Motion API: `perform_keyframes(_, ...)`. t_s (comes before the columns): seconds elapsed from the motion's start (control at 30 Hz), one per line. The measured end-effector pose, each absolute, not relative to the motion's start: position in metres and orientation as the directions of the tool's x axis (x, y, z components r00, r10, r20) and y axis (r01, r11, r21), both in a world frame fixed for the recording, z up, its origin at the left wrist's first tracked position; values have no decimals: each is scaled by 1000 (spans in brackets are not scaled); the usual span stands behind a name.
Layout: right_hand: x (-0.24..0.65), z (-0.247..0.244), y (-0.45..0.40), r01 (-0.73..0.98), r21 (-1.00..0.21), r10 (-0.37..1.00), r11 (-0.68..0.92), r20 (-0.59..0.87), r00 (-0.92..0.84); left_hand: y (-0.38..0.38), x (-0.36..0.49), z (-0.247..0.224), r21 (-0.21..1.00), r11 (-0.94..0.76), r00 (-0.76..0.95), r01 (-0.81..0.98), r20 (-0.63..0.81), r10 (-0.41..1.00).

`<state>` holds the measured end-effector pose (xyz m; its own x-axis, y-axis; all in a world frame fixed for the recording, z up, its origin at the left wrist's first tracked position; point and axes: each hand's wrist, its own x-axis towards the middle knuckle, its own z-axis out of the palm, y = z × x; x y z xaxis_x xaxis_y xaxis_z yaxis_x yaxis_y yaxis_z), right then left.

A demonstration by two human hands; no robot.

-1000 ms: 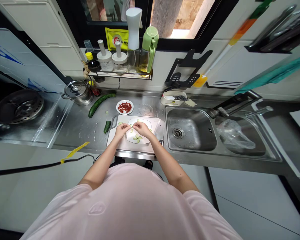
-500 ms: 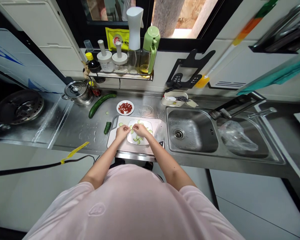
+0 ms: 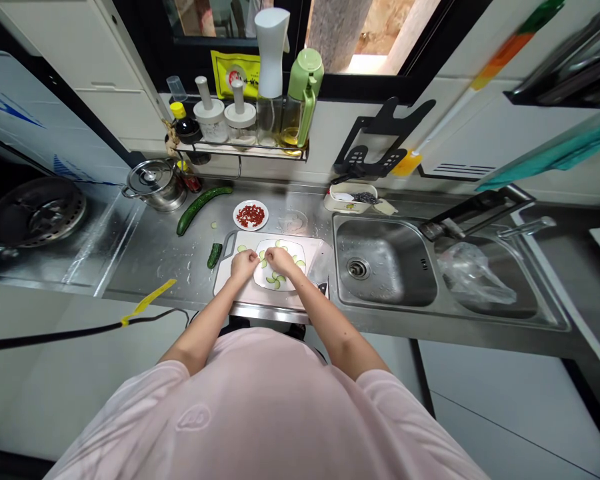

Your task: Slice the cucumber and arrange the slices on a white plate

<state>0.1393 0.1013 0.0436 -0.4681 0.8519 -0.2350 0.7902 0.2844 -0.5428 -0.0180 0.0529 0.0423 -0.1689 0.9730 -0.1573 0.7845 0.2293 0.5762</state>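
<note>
A white plate [image 3: 275, 283] with rounded corners lies on a pale cutting board [image 3: 225, 283]. Thin green-edged cucumber slices [image 3: 276, 277] are set out on it in small fans. Over the plate's left edge, my left hand [image 3: 245, 266] has its fingers pinched together. My right hand [image 3: 281, 261] is also closed in a pinch, low over the plate's middle. The fingertips almost meet beside a few slices; whatever is between them is too small to make out. Left of my left hand, another slice [image 3: 242, 248] rests on the board. A knife [image 3: 322, 288] lies at the board's right, partly behind my right forearm.
Left of the board are a cut cucumber piece [image 3: 215, 255] and a whole cucumber [image 3: 200, 208]. Behind it sits a small plate of chopped red pieces [image 3: 251, 215]. A lidded pot [image 3: 155, 185] stands back left. On the right is a double sink [image 3: 385, 260] holding a plastic bag [image 3: 473, 273].
The view has shifted very slightly. Both hands stay pinched over the plate in nearly the same place, and the slices look unchanged.
</note>
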Motion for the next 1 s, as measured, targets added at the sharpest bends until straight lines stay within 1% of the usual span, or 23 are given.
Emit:
perform_keyframes(0.1,138,44,100,808,-507,855,300,-233,-464,53,-18,45,550,213,-155,807,-151,976)
perform_keyframes(0.43,135,44,98,824,-461,863,330,-206,-461,53,-20,45,512,206,-156,834,-139,978)
perform_keyframes(0.57,134,48,97,846,-415,861,336,-229,-454,53,-20,48,492,207,-153,846,-147,977)
perform_keyframes(0.67,133,52,95,863,-376,858,338,-252,-447,51,-18,52,447,218,-178,868,-132,975)
perform_keyframes(0.73,132,54,94,870,-356,860,341,-257,-442,49,-16,55,414,182,-162,892,-82,983)
perform_keyframes(0.83,131,55,93,880,-337,866,335,-258,-429,45,-12,57,383,73,-70,921,-24,997)
perform_keyframes(0.9,130,56,92,886,-326,870,330,-259,-419,44,-11,58,375,36,-28,926,-28,999)
perform_keyframes(1.0,131,56,91,889,-315,871,333,-257,-418,44,-10,57,362,49,-28,931,-64,998)
